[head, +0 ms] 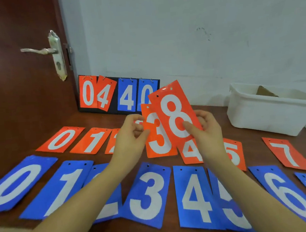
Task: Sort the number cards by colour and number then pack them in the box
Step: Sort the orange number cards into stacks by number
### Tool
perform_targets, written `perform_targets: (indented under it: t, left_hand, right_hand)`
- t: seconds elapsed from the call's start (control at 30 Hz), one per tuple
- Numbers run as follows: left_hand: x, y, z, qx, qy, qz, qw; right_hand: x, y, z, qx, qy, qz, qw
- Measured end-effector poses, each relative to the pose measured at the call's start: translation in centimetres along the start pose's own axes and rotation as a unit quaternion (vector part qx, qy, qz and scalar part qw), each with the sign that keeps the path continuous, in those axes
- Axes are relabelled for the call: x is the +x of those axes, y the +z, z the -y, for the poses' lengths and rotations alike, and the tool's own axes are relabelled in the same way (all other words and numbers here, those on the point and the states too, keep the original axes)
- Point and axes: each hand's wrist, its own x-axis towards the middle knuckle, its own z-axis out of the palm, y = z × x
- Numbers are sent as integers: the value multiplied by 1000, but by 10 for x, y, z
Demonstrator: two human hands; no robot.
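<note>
Behind the raised orange card reading 8 (176, 114) the flip scoreboard (118, 93) shows 0 4 4 0, an orange 3 (158, 141) overlaps its left edge, and nearer the camera lie orange cards 0 (60, 139), 1 (92, 140), 4 (190, 152), 5 (235, 155), 7 (287, 155) — then blue 0 (16, 183), 1 (62, 185), 3 (147, 195), 4 (196, 196), 6 (288, 195).

Door, wall, scoreboard stand
At ten o'clock we see a brown door (19, 99) with metal handle (39, 50); a grey wall (196, 30) fills twelve o'clock.

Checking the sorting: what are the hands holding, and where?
Right hand pinches the red 8 card at its lower edge; left hand grips the red 3 card's left edge.
</note>
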Motion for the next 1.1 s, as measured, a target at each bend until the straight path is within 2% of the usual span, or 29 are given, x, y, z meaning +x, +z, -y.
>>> perform_targets:
  t: [0.07,0.17,0.27,0.37,0.53,0.63,0.7,0.73,0.77,0.8,0.83,0.9,0.93,1.0,1.1]
  left_hand:
    - [-10,-9,4,23,2,10,1000]
    - [-12,-25,13,93,4,13,996]
    - [1,-42,26,165,-44,15,985]
    - [16,-47,37,204,-109,55,971]
    - [43,-31,41,238,-105,105,960]
    - [51,-16,48,329,-62,167,927]
    - [51,-9,56,435,-45,220,872]
    - [51,-9,59,479,-36,229,847]
    - [50,-8,60,496,-19,210,842]
    - [50,-7,59,481,6,166,861]
    - [48,-6,53,430,33,102,896]
    - [43,2,30,270,86,-8,959]
    - [41,8,16,216,120,-21,969]
    - [39,25,-7,204,195,24,959]
    - [36,60,-24,263,285,78,919]
  right_hand:
    - [-9,12,-3,-15,25,-3,1000]
    - [-15,26,-7,-27,14,-39,999]
    - [-16,32,-7,-47,11,-65,997]
    - [-14,35,-7,-63,15,-58,996]
    - [-5,34,-5,-61,30,-68,995]
    - [-2,27,-6,-58,44,-54,996]
    - [0,21,-7,-49,50,-42,997]
    - [1,18,-8,-48,52,-36,997]
    - [1,14,-8,-51,52,-28,997]
    - [1,9,-7,-57,48,-20,997]
    - [2,4,-7,-67,42,-10,997]
    - [2,-9,-4,-101,26,15,994]
    - [2,-16,-1,-119,19,29,992]
    - [3,-32,4,-151,5,53,987]
    - [2,-60,12,-206,-12,75,976]
